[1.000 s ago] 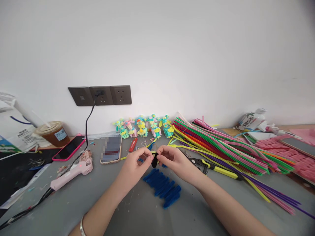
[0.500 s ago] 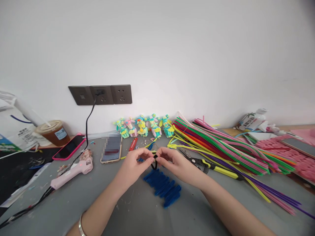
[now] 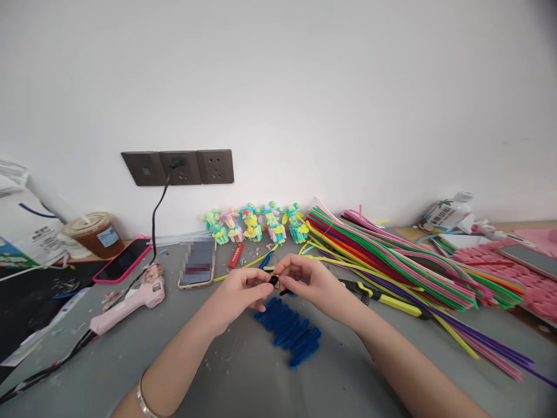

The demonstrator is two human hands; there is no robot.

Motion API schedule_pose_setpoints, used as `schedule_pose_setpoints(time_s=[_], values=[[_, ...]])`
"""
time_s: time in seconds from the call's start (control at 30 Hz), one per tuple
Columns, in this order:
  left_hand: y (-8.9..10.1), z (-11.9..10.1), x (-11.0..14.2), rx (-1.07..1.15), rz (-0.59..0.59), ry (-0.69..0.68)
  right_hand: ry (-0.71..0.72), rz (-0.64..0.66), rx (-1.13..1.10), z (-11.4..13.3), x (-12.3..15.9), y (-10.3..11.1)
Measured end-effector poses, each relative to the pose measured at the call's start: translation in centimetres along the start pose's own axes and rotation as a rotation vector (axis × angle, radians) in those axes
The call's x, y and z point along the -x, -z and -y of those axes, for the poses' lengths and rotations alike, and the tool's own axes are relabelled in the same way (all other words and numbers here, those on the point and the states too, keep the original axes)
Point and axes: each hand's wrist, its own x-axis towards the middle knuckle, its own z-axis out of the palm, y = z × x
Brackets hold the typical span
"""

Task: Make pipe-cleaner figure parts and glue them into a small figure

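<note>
While left hand (image 3: 237,295) and right hand (image 3: 314,281) pinch a black piece (image 3: 274,280), a white wall (image 3: 348,104) backs the gray table (image 3: 237,366).

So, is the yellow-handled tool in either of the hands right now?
No, the yellow-handled tool lies on the gray table, while the left hand and right hand hold a small black piece.

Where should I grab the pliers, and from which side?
Probably take the pliers by the yellow handle, from the near side. The handle is long and points away from the right hand, which hides part of the head, while stems crowd its far side.
</note>
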Motion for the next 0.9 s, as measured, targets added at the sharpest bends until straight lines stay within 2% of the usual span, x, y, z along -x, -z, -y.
schedule_pose_setpoints(time_s=[0.17,0.37,0.63,0.9], values=[[0.0,-0.1,0.1,-0.006,0.048,0.012,0.016,0.014,-0.014,0.0,0.0,-0.2],[-0.1,-0.2,0.1,-0.064,0.064,-0.100,0.023,0.018,0.004,0.2,0.2,0.0],[-0.6,-0.4,0.0,-0.045,-0.067,-0.150,0.035,-0.019,-0.137,0.5,0.2,-0.4],[-1.4,0.1,-0.2,0.179,-0.178,-0.134,-0.066,-0.077,-0.295,-0.2,-0.2,-1.3]])
